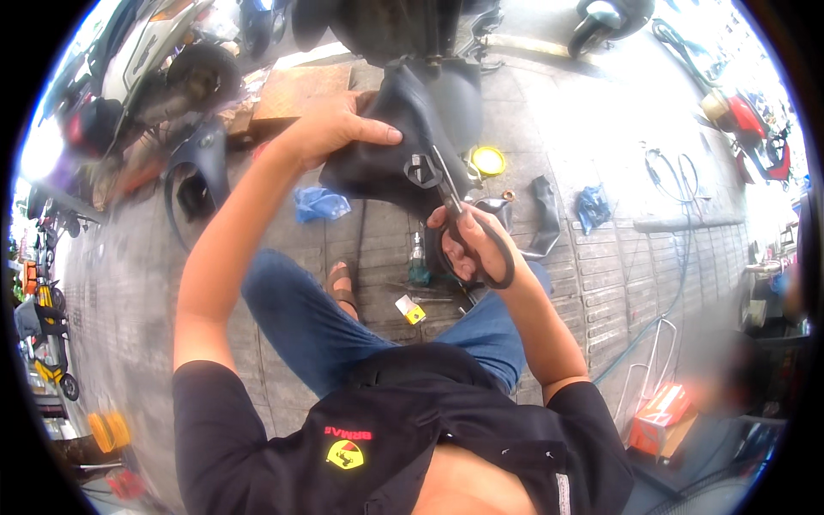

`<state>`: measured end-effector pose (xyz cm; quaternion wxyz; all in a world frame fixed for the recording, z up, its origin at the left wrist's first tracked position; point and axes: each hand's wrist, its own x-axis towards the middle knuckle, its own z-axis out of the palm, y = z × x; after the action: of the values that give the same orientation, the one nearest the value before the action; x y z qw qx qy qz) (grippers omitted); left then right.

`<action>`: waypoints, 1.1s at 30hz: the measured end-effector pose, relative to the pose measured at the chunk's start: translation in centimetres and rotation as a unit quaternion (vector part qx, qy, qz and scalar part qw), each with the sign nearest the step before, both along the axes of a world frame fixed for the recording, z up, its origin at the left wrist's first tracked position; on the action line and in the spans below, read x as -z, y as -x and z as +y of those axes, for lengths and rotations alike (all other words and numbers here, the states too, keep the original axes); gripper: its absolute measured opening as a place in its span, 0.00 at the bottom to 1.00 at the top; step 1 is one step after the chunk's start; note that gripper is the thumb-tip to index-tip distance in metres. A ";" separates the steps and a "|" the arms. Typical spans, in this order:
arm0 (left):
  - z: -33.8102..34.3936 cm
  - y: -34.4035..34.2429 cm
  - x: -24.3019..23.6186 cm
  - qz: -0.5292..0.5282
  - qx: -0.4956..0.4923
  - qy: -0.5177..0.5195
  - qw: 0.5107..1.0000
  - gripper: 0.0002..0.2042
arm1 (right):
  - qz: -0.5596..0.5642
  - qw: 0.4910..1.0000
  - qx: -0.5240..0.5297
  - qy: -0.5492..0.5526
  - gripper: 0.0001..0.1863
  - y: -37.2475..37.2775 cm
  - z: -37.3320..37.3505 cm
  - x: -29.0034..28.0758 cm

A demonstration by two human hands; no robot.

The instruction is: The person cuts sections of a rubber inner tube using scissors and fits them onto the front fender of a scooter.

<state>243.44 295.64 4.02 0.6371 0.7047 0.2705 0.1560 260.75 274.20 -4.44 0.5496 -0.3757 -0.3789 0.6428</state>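
Observation:
My left hand (339, 129) grips a black, leather-like cover (373, 169) from its upper left, thumb lying on top and the other fingers mostly hidden behind it. The cover hangs in front of me between my knees, with a small strap or loop (421, 172) on its face. In my right hand (468, 245) is a pair of scissors (505, 273) with large black handles, my fingers through the loops. Their metal blades point up and away, against the cover's right part beside the strap. I cannot tell whether the blades are cutting into it.
A teal power tool (418, 273), a small yellow-and-white box (410, 309) and a yellow round lid (488, 160) lie on the tiled floor. Blue plastic bags (592, 208) sit on both sides. Scooters (197, 77) stand around; a red box (661, 419) is at lower right.

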 end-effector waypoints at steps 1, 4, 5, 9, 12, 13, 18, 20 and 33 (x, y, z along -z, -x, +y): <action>0.0 -0.2 -0.1 -0.003 0.006 0.027 1.000 0.27 | 0.026 1.000 -0.014 0.002 0.29 -0.1 0.0 0.2; 0.2 -0.6 -0.8 0.004 0.036 0.075 0.997 0.24 | 0.084 0.995 -0.056 -0.005 0.36 -0.1 0.0 1.1; 0.3 -0.8 -0.9 0.010 0.048 0.085 0.995 0.23 | 0.105 0.993 -0.058 -0.006 0.36 0.0 0.0 1.2; 0.2 -1.4 -1.6 0.015 0.087 0.054 0.995 0.23 | 0.148 0.987 -0.058 -0.014 0.36 0.3 -0.1 1.4; -0.1 -1.4 -2.9 0.042 0.108 0.009 0.993 0.23 | 0.133 0.989 -0.068 -0.021 0.36 0.1 -0.1 1.6; 0.0 -1.4 -3.1 0.046 0.121 -0.009 0.992 0.23 | 0.123 0.989 -0.075 -0.023 0.36 0.0 -0.1 1.6; 0.5 -1.5 -4.1 0.070 0.179 -0.080 0.978 0.24 | 0.024 0.996 -0.091 -0.012 0.34 -0.9 -0.6 -0.3; 0.6 -1.7 -4.5 0.093 0.194 -0.091 0.972 0.24 | 0.000 0.996 -0.090 -0.015 0.34 -0.8 -0.6 -0.4; 0.5 -4.0 -6.7 0.220 0.330 -0.209 0.894 0.22 | -0.046 0.990 -0.130 -0.006 0.33 -1.3 -0.4 -1.0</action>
<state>247.49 296.09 10.72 0.4141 0.8868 0.1167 -0.1686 262.07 273.79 -3.40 0.4459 -0.3489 -0.4532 0.6885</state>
